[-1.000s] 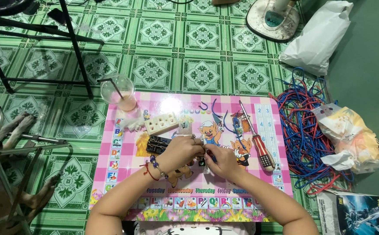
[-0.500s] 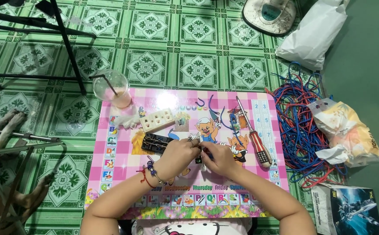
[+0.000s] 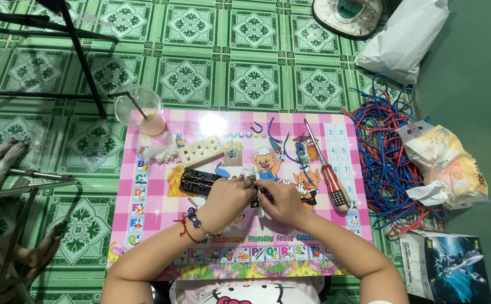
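Pink surface (image 3: 144,219) from the head view: I see my left hand (image 3: 228,200) and right hand (image 3: 282,201) pinched together on a small metal part (image 3: 258,194), beside a black socket base (image 3: 196,182) and red-handled screwdriver (image 3: 327,171).

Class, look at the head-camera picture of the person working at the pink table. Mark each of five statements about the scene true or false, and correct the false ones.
1. The left hand and right hand meet over the pink table. True.
2. The red-handled screwdriver is in the right hand. False: it lies on the table, right of the hands.
3. A plastic cup with a straw stands at the table's far left corner. True.
4. The blue and red wires are piled on the table. False: they lie on the floor beside it.
5. The white socket strip lies beyond the hands. True.
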